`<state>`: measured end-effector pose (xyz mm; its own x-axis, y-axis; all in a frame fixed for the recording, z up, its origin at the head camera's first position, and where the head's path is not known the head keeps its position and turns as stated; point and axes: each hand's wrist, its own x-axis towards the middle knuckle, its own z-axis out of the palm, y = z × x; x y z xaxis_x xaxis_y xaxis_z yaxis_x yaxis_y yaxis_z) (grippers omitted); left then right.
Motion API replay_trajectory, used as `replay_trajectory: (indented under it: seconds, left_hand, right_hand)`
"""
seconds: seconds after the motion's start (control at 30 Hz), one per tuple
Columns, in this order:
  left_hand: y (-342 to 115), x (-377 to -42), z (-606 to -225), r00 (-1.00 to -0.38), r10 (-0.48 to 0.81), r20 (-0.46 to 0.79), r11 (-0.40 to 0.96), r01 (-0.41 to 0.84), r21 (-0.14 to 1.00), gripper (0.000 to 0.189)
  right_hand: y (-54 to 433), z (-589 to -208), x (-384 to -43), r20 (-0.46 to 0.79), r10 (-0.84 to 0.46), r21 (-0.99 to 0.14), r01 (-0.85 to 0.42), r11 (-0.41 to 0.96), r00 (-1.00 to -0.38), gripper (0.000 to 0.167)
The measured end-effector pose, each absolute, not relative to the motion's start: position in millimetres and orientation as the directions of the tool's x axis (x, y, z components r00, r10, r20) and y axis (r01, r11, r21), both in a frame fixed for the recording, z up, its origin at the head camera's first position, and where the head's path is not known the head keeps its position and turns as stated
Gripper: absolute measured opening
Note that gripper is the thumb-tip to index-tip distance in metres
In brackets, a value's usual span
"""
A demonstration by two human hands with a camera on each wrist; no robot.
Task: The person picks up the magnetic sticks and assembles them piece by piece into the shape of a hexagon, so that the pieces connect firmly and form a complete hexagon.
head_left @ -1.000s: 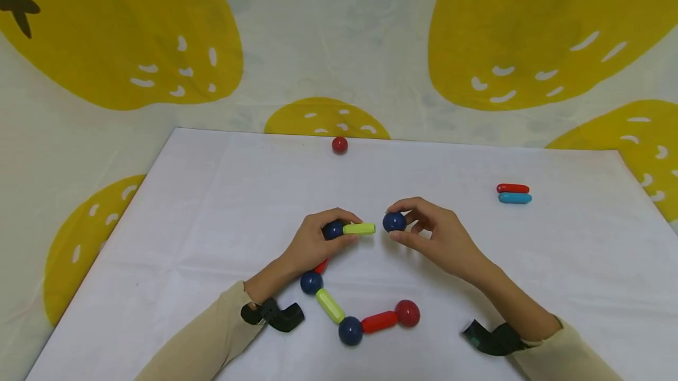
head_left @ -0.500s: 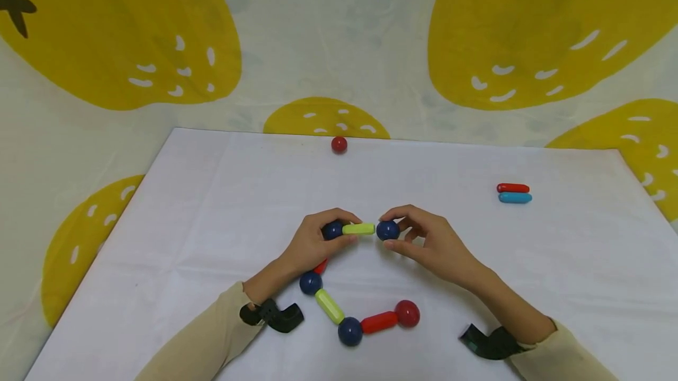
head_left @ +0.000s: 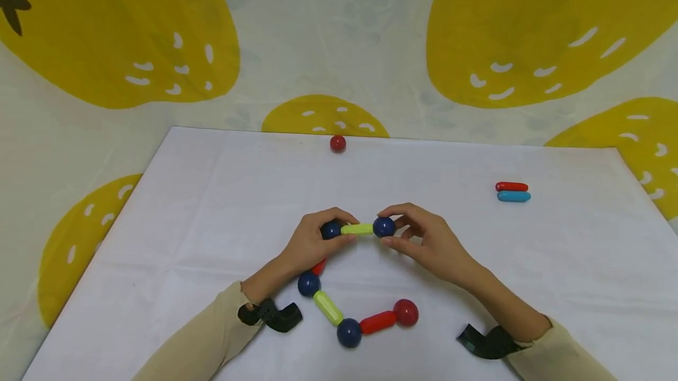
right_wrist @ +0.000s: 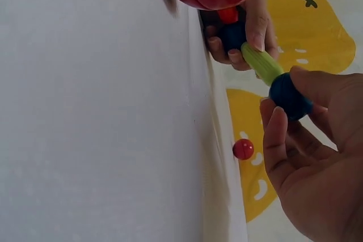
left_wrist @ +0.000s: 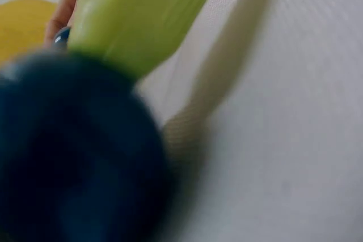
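My left hand point(head_left: 308, 244) grips a dark blue ball point(head_left: 331, 229) from which a yellow-green stick point(head_left: 357, 229) points right. Between thumb and fingers, my right hand point(head_left: 435, 249) pinches another dark blue ball point(head_left: 384, 227), which meets the stick's free end. The right wrist view also has this ball point(right_wrist: 290, 96) against the stick point(right_wrist: 262, 63). A red stick point(head_left: 319, 267), partly hidden under my left hand, runs to a chain on the table: a blue ball point(head_left: 309, 284), a yellow-green stick point(head_left: 328, 308), a blue ball point(head_left: 349, 333), a red stick point(head_left: 378, 322) and a red ball point(head_left: 405, 312).
A lone red ball point(head_left: 338, 143) sits near the far edge of the white table point(head_left: 254, 181). Toward the back right, a red stick point(head_left: 511, 186) and a blue stick point(head_left: 514, 196) lie side by side. Behind hangs a cloth with yellow fruit prints point(head_left: 339, 116).
My right hand has brought its blue ball left onto the tip of the yellow-green stick, closing the gap between them. My left hand has stayed nearly still.
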<state>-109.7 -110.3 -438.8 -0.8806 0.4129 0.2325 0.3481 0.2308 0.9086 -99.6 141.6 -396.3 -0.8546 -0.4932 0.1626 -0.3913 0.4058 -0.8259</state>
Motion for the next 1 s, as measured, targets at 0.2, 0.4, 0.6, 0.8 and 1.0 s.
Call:
replay_trajectory:
  seconds: [0.2, 0.4, 0.6, 0.8, 1.0]
  left_hand:
    - [-112, -108, -437, -0.870, 0.439, 0.223, 0.261, 0.361, 0.895, 0.022]
    - [-113, -109, -436, -0.826, 0.503, 0.253, 0.243, 0.416, 0.876, 0.027]
    - [-113, -108, -435, -0.821, 0.511, 0.254, 0.271, 0.434, 0.859, 0.029]
    - [-111, -106, -435, -0.809, 0.532, 0.250, 0.301, 0.457, 0.837, 0.044]
    - [-110, -108, -436, -0.816, 0.507, 0.278, 0.297, 0.468, 0.833, 0.050]
  right_hand:
    - [136, -402, -100, 0.183, -0.500, -0.815, -0.416, 0.405, -0.846, 0.042]
    - [132, -404, -98, 0.198, -0.485, -0.843, -0.401, 0.359, -0.852, 0.043]
    - [129, -405, -95, 0.199, -0.486, -0.851, -0.396, 0.345, -0.851, 0.044]
    - [129, -405, -94, 0.198, -0.502, -0.859, -0.396, 0.325, -0.842, 0.046]
    - [139, -398, -96, 0.077, -0.546, -0.842, -0.348, 0.413, -0.834, 0.064]
